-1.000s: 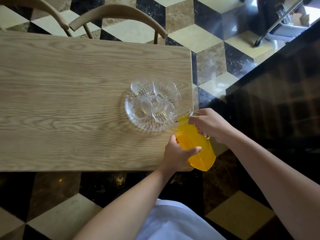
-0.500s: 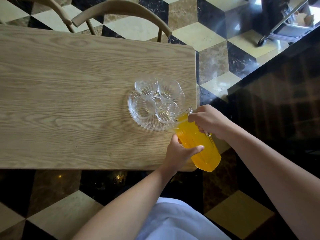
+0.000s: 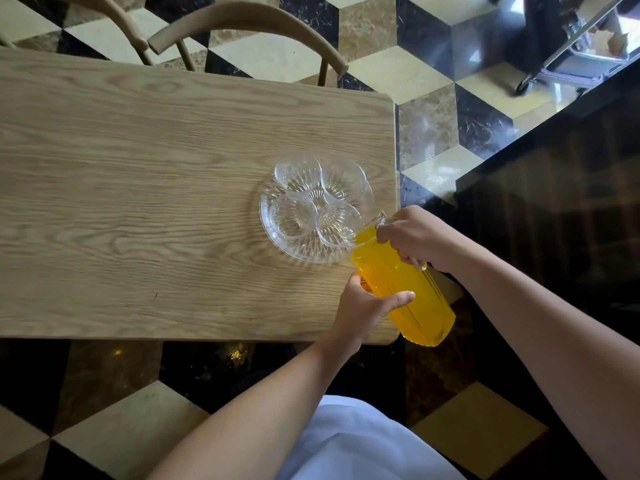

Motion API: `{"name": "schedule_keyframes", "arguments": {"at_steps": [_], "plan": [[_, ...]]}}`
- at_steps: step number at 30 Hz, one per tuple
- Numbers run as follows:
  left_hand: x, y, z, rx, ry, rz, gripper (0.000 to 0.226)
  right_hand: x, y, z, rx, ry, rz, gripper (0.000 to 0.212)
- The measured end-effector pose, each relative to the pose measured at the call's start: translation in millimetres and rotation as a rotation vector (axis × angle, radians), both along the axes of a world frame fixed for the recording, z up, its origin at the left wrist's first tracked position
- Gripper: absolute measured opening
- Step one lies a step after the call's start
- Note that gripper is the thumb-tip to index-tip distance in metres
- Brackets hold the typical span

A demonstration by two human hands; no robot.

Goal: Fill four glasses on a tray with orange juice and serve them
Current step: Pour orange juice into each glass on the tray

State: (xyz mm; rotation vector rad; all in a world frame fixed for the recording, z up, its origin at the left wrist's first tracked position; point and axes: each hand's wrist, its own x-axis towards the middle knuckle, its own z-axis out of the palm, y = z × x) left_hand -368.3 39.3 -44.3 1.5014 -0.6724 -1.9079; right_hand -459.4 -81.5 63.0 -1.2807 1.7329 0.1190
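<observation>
A round clear glass tray (image 3: 304, 252) sits near the right end of the wooden table (image 3: 138, 202). Several clear glasses stand on it, among them a near-right glass (image 3: 337, 225) and a near-left glass (image 3: 291, 216); all look empty. A glass jug of orange juice (image 3: 405, 289) is tilted, its spout over the near-right glass. My right hand (image 3: 415, 237) grips the jug's handle. My left hand (image 3: 367, 306) holds the jug's body from the left and below.
Two wooden chairs (image 3: 249, 26) stand at the table's far side. A dark counter (image 3: 554, 202) runs along the right. A wheeled metal cart (image 3: 575, 46) stands at the far right on the chequered floor.
The jug stays tilted over the near-right glass with both hands on it. The view has shifted slightly; no juice shows in the glasses.
</observation>
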Motion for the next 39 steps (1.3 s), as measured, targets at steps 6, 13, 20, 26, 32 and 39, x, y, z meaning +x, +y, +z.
{"name": "schedule_keyframes", "arguments": {"at_steps": [6, 13, 20, 26, 32, 39], "plan": [[2.8, 0.7, 0.5, 0.031, 0.074, 0.019, 0.059, 6.0, -3.0, -0.3, 0.023, 0.039, 0.015, 0.028], [12.2, 0.2, 3.6, 0.129, 0.294, 0.050, 0.057, 6.3, -6.0, 3.4, 0.037, 0.067, 0.032, 0.032], [25.5, -3.6, 1.6, 0.382, 0.596, 0.226, 0.075, 2.0, -8.3, 9.5, 0.055, 0.031, 0.006, 0.025], [28.6, -5.4, 1.7, 0.421, 0.592, 0.226, 0.071, 6.5, -9.5, 10.7, 0.078, 0.017, -0.013, 0.028], [23.5, -5.8, 11.8, 0.412, 0.594, 0.223, 0.051, 7.8, -10.2, 13.3, 0.084, 0.075, 0.045, 0.031], [23.8, -5.6, 15.3, 0.430, 0.652, 0.243, 0.051, 11.7, -13.5, 19.4, 0.109, 0.109, 0.053, 0.031]]}}
